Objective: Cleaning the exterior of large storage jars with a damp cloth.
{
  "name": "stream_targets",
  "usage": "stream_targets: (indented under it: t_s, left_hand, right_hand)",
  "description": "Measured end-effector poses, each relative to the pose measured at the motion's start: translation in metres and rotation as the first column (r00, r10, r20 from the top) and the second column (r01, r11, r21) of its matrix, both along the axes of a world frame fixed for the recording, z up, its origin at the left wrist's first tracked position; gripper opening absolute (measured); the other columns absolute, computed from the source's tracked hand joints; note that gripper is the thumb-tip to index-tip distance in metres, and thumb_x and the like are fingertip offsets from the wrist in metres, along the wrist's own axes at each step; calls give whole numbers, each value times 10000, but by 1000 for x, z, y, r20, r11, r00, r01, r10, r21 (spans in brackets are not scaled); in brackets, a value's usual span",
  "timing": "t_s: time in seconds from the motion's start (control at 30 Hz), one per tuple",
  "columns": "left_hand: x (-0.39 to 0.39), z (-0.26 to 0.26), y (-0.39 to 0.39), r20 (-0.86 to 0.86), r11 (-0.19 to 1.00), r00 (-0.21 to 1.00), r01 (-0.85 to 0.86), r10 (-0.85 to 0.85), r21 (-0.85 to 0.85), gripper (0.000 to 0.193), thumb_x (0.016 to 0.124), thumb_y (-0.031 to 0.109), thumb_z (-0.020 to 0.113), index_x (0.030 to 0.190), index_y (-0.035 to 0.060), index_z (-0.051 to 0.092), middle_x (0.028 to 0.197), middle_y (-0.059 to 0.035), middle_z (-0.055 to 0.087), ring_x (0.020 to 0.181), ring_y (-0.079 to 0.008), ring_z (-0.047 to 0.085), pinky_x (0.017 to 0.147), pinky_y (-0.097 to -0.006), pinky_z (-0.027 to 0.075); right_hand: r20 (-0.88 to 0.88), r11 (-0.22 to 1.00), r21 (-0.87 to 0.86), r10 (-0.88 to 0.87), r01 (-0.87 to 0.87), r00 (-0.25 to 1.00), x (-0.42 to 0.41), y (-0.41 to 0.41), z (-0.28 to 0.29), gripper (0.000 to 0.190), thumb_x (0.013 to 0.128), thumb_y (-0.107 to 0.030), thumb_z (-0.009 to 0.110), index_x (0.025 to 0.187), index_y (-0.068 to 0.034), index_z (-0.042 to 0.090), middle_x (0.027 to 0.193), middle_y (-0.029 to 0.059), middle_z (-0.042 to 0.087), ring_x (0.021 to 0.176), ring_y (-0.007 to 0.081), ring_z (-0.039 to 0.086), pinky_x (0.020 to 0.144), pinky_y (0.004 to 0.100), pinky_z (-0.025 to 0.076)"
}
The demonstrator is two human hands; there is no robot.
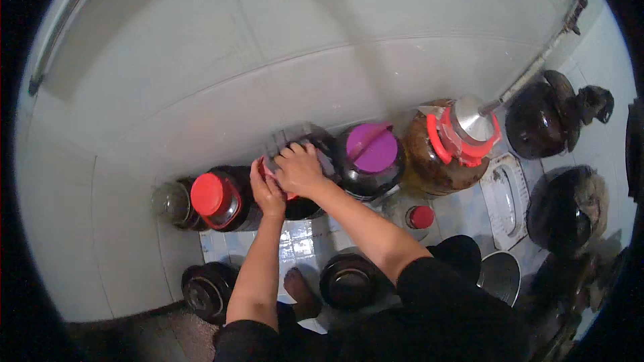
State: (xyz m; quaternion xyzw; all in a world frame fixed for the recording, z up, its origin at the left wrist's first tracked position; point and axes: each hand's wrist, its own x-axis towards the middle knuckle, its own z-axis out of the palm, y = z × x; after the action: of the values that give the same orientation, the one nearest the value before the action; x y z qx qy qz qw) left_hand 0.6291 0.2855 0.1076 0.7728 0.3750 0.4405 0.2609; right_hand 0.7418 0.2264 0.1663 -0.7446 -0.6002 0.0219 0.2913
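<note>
A large dark jar (305, 211) stands against the wall, its top mostly hidden under my hands. My left hand (268, 191) cups the near-left edge of a red lid or cover (268, 171) on this jar. Over the same top lies my right hand (299, 171), fingers spread across crumpled grey translucent plastic film (326, 161); whether it grips the film is unclear. To the left is a dark jar with a red screw lid (207, 194). On the right side stands a dark jar with a purple handled lid (372, 148).
A glass jar of brown contents (420, 156) carries a metal funnel (472, 119) on top. Beyond it is a squat toilet (505, 201). Around my feet are dark pots (348, 281), (207, 291), a red-capped bottle (420, 217) and a metal basin (500, 276). Black bag-covered vessels (536, 120) line the right.
</note>
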Motion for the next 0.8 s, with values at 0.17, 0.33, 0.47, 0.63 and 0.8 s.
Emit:
stream_targets:
  t_s: [0.17, 0.33, 0.47, 0.63, 0.8]
  left_hand:
    - [-3, -25, 4, 509, 950, 860, 123, 41, -285, 363, 888, 114, 381, 1218, -29, 434, 1185, -174, 530, 1103, -255, 503, 972, -345, 347]
    - [-4, -19, 0, 545, 933, 837, 165, 38, -319, 366, 893, 173, 426, 1197, -28, 464, 1143, -137, 551, 1058, -228, 512, 947, -320, 366]
    - [-17, -30, 9, 437, 945, 894, 49, 104, -324, 334, 894, 146, 410, 1162, -36, 489, 1126, -138, 556, 1042, -223, 522, 932, -322, 377]
    - [9, -28, -4, 436, 972, 897, 32, 74, -231, 326, 873, 84, 377, 1143, -42, 511, 1123, -155, 562, 1025, -249, 538, 916, -335, 393]
    - [-6, -32, 6, 390, 987, 919, 1, 62, -160, 312, 869, 101, 381, 1085, -47, 551, 1085, -170, 585, 999, -282, 552, 897, -355, 409]
  right_hand:
    - [77, 972, 198, 113, -126, 991, -45, -74, -17, 312, 759, -238, 547, 987, -34, 606, 1015, 93, 566, 1029, 287, 470, 949, 547, 254]
    - [146, 976, 70, 193, -205, 970, -28, -41, -10, 270, 772, -235, 522, 934, -34, 605, 998, 94, 572, 988, 276, 483, 937, 564, 251]
    - [212, 979, 7, 197, -203, 957, -18, 11, -4, 279, 774, -246, 520, 964, -61, 609, 989, 84, 584, 983, 273, 498, 913, 549, 295]
    - [-346, 990, -113, -121, 86, 931, 39, 40, -37, 280, 800, -233, 443, 921, -47, 613, 952, 145, 594, 939, 371, 533, 855, 533, 370]
    - [-519, 873, 259, -236, 414, 822, 8, -8, -58, 274, 832, -235, 446, 844, 18, 550, 915, 217, 568, 866, 429, 519, 772, 497, 391]
